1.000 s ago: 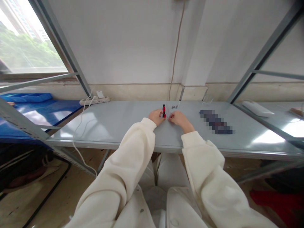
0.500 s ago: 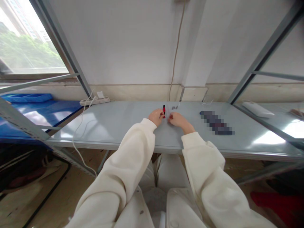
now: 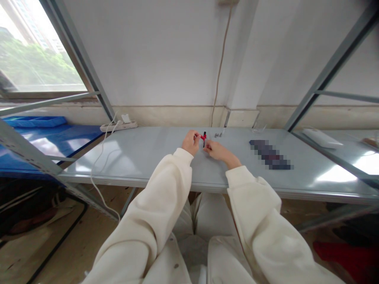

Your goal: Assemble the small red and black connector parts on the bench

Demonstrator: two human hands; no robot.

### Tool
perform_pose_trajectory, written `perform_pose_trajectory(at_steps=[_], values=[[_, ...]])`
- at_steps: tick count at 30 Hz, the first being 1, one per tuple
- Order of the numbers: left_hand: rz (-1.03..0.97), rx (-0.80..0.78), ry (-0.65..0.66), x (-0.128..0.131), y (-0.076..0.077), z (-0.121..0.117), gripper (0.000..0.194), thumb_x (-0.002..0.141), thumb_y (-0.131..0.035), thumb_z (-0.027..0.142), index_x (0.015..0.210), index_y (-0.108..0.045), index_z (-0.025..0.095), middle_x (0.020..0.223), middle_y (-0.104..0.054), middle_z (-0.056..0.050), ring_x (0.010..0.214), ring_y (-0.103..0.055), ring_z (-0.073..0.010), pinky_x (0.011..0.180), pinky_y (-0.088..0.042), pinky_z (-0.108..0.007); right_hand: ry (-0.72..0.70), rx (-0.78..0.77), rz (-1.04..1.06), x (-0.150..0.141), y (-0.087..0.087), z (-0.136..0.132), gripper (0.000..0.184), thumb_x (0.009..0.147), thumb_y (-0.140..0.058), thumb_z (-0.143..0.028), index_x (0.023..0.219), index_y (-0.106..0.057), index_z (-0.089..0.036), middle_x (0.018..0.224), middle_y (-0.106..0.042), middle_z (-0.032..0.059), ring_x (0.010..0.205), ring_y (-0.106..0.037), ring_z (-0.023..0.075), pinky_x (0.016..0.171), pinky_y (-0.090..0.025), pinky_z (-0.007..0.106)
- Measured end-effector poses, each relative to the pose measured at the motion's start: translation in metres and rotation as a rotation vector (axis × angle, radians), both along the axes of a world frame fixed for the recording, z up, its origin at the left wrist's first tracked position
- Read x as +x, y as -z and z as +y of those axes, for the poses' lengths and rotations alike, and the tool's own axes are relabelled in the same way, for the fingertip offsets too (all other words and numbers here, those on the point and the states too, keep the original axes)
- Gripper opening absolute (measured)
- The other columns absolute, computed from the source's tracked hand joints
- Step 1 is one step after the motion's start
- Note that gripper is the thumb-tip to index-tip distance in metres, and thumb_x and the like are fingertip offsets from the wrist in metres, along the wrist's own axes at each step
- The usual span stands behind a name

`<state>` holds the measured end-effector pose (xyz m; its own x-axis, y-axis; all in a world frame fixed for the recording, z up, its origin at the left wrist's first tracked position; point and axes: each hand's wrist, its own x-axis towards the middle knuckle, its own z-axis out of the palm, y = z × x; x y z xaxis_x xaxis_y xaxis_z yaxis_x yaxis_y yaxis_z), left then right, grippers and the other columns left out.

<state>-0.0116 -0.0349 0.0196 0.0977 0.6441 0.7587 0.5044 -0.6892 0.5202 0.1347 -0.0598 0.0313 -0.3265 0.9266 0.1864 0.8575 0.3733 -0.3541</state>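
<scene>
Over the grey table, my two hands meet around a small red-and-black object (image 3: 204, 136) whose kind I cannot make out. My left hand (image 3: 191, 142) is closed, thumb and fingers pinching a red part that points sideways. From the lower right, my right hand (image 3: 215, 150) is closed at the dark lower end of the same object; its fingertips partly hide that end. Several tiny grey pieces (image 3: 218, 135) lie just behind my right hand.
A pixelated dark item (image 3: 271, 155) lies to the right on the grey table (image 3: 148, 157). At the back left is a white power strip (image 3: 118, 126) with a cable hanging over the front edge. Metal posts frame both sides, and a blue tray (image 3: 35, 121) stands at far left.
My left hand has shifted slightly up and left and now pinches a red part turned sideways. My right hand has moved left and down, against the object's lower end.
</scene>
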Motion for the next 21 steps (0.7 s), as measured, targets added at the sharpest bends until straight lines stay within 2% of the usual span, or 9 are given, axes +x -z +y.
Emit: perform_pose_trajectory(at_steps=[5,13,17,21], values=[[0.026,-0.071,-0.021,0.000,-0.001,-0.002,0.014,0.083,-0.039,0.029,0.080,-0.047,0.018,0.079,-0.054,-0.004,0.066,-0.048,-0.0108,0.063,-0.039,-0.025,-0.022,0.004,-0.005,0.001,0.004,0.002,0.008,0.078,-0.050,-0.022,0.083,-0.052,-0.015,0.070,-0.059,0.0044,0.058,-0.049,0.0115,0.055,-0.033,0.021],[0.060,-0.038,0.031,0.000,-0.002,-0.004,0.019,0.083,-0.039,0.030,0.093,-0.050,0.018,0.089,-0.057,-0.005,0.067,-0.049,-0.0092,0.066,-0.042,-0.023,-0.019,0.084,0.012,-0.003,-0.001,0.000,0.008,0.075,-0.053,-0.020,0.080,-0.053,-0.014,0.074,-0.061,0.0059,0.062,-0.052,0.0119,0.058,-0.034,0.021],[0.115,-0.007,0.077,0.000,-0.003,-0.005,0.022,0.083,-0.038,0.027,0.095,-0.053,0.017,0.089,-0.058,-0.006,0.072,-0.050,-0.0099,0.070,-0.043,-0.023,0.044,0.161,0.111,-0.004,-0.004,0.002,0.010,0.073,-0.052,-0.024,0.077,-0.054,-0.014,0.070,-0.061,0.0042,0.061,-0.052,0.0116,0.057,-0.034,0.020],[0.128,0.020,0.104,-0.001,-0.003,-0.005,0.032,0.082,-0.038,0.026,0.109,-0.050,0.015,0.090,-0.058,-0.006,0.070,-0.050,-0.0096,0.072,-0.043,-0.023,0.153,0.258,0.177,-0.003,-0.006,0.002,0.016,0.074,-0.052,-0.030,0.076,-0.056,-0.015,0.067,-0.061,0.0035,0.060,-0.053,0.0122,0.056,-0.034,0.021]])
